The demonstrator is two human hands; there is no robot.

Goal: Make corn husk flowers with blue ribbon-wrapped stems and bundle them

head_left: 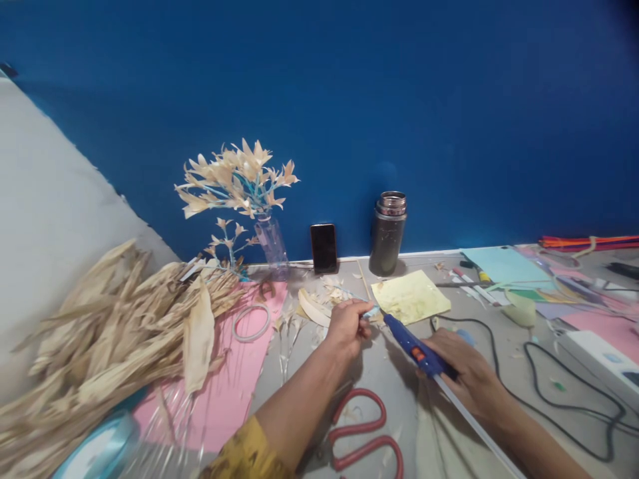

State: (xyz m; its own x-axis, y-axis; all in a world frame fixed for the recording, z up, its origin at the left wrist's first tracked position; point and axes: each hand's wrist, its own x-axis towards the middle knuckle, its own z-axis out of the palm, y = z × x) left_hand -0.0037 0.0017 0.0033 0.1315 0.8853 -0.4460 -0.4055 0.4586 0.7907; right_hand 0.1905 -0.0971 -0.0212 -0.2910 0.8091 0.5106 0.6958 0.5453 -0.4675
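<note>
My right hand (466, 376) is wrapped around a blue glue gun (412, 344) with a white glue stick trailing out of its back; the nozzle points up-left. Its tip meets a small light-blue piece (371, 311) that my left hand (347, 326) pinches between thumb and fingers just above the grey table (394, 392). A thin wooden stick (363, 279) lies just behind that hand. Red-handled scissors (362, 436) rest on the table between my forearms.
A heap of dried corn husks (114, 326) fills the left. Husk flowers stand in a clear bottle (272, 243) by the blue wall, next to a phone (324, 248) and a steel flask (388, 233). Yellow paper (410, 297), pink paper (224, 386), black cable (539, 379), coloured sheets at right.
</note>
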